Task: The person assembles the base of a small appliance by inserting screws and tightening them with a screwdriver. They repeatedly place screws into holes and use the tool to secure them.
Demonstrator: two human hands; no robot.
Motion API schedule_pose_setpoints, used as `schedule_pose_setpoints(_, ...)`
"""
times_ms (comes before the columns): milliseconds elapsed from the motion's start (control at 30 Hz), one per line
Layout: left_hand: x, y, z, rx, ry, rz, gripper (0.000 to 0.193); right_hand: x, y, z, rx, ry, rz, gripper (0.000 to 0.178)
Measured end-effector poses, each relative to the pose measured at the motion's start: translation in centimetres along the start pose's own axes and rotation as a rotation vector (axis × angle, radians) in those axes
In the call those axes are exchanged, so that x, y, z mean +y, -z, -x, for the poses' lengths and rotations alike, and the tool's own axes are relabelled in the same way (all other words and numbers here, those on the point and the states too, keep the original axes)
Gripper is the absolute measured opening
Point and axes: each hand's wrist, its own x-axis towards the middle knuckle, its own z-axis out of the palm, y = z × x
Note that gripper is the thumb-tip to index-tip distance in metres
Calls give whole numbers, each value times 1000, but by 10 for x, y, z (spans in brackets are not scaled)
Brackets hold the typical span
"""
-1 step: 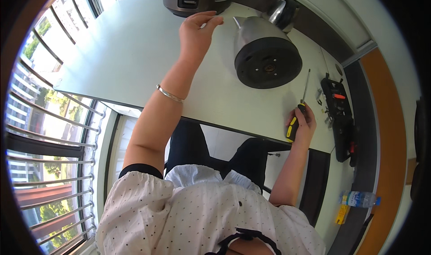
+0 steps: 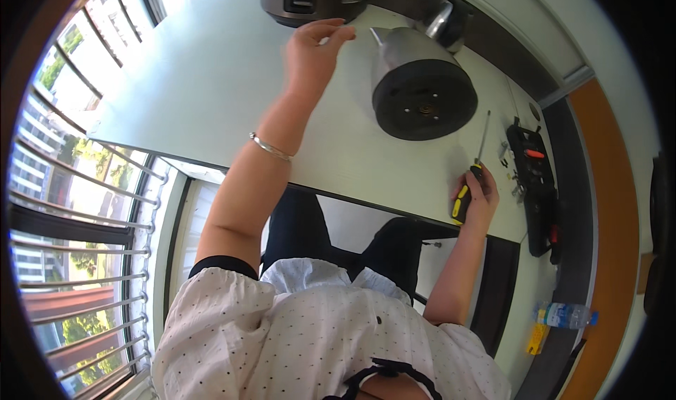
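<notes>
A brushed-metal electric kettle (image 2: 398, 49) lies on its side on the pale table, its black round base (image 2: 425, 101) facing me. Small screw points and a round copper-coloured centre show on that base. My right hand (image 2: 479, 194) rests near the table's front edge, closed round the yellow-and-black handle of a screwdriver (image 2: 462, 204). The thin shaft points away from me, to the right of the kettle base. My left hand (image 2: 315, 48) hovers left of the kettle spout, below a dark cooker. Its thumb and finger meet in a pinch; anything between them is too small to make out.
The brown-grey cooker (image 2: 317, 2) stands at the back. Behind the kettle is a shiny metal-and-black vessel (image 2: 447, 23). On the right lie an open black tool case (image 2: 528, 153) and small loose parts (image 2: 505, 153). A water bottle (image 2: 567, 315) lies farther right. Window bars line the left.
The view has shifted slightly, so everything sits a little farther right. Both hands and the kettle keep their places relative to each other.
</notes>
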Motion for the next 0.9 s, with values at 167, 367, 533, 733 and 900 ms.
schedule_pose_setpoints(167,3,-6,1,34,-108,-37,30,9,7,-4,-7,20,-20,38)
schedule_pose_setpoints(367,-8,-7,-6,188,-338,-224,35,13,13,-8,-27,22,-31,35)
schedule_pose_setpoints(533,-5,-8,1,131,-172,-192,24,17,18,-11,-19,23,-22,34)
schedule_pose_setpoints(733,-1,-8,-2,70,-108,-33,31,16,16,-10,-2,37,-4,36)
schedule_pose_setpoints(900,0,-9,2,77,-86,3,34,21,20,-10,17,30,2,40)
